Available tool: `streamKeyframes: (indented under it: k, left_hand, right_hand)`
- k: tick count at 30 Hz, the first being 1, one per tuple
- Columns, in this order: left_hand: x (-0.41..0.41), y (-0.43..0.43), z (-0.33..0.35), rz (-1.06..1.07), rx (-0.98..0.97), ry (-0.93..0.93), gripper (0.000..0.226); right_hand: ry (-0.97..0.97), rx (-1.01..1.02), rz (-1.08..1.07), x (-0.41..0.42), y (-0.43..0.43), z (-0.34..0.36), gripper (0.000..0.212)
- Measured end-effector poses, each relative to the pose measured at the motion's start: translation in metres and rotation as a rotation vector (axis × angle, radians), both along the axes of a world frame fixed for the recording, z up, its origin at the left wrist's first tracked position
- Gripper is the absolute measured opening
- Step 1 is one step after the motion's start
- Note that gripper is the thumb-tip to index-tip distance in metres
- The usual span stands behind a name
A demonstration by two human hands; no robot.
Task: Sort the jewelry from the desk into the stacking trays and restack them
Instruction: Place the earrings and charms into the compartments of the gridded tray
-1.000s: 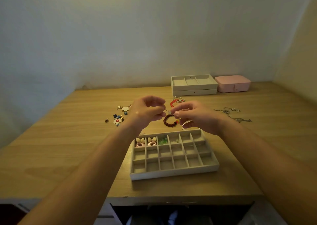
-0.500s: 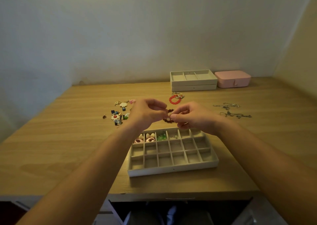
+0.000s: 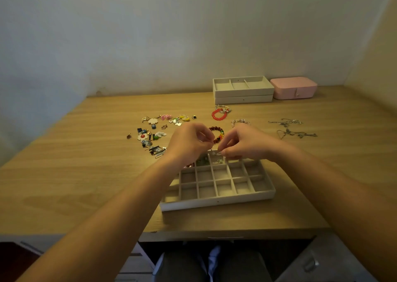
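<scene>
now a silver piece point(image 3: 216, 152) sits pinched between left hand point(image 3: 189, 142) and right hand point(image 3: 247, 144).

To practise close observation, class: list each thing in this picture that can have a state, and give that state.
left hand, pinches a small silver piece
right hand, pinches the same piece
grid tray, unstacked, mostly empty, some back cells filled
back trays, two stacked, top one looks empty
pink box, closed
beaded bracelet, lying on desk
red bracelet, loose on desk
silver chains, loose, tangled
</scene>
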State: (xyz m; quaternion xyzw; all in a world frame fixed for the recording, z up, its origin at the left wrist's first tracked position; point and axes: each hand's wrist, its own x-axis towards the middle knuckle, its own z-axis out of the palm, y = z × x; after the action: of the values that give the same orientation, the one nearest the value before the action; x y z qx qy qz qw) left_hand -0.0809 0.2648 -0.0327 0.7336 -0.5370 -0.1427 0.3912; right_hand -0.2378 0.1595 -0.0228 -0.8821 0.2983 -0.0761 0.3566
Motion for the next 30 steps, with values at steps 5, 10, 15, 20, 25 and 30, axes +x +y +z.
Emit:
streamKeyframes:
  k: [5,10,15,20,25,30]
  left_hand:
    - [-0.003,-0.002,-0.004,-0.051,0.022,-0.074,0.018]
    - [-0.004,-0.003,-0.004,-0.053,0.067,-0.191,0.017]
    - [-0.005,-0.004,-0.005,-0.034,0.091,-0.252,0.017]
    - [-0.006,-0.006,-0.007,-0.020,0.101,-0.269,0.016]
    - [-0.005,-0.006,-0.006,-0.020,0.104,-0.272,0.014]
    - [-0.005,-0.008,-0.008,-0.020,0.126,-0.236,0.015]
  right_hand:
    - [0.073,-0.086,0.048,0.002,0.001,-0.001,0.014]
    - [0.126,-0.149,0.073,0.006,0.002,-0.004,0.015]
    - [0.146,-0.181,0.072,0.007,0.003,-0.004,0.015]
    - [0.167,-0.210,0.073,0.008,0.005,-0.002,0.015]
    - [0.155,-0.229,0.049,0.009,0.010,-0.003,0.014]
    - [0.092,-0.178,-0.006,0.010,0.006,-0.008,0.017]
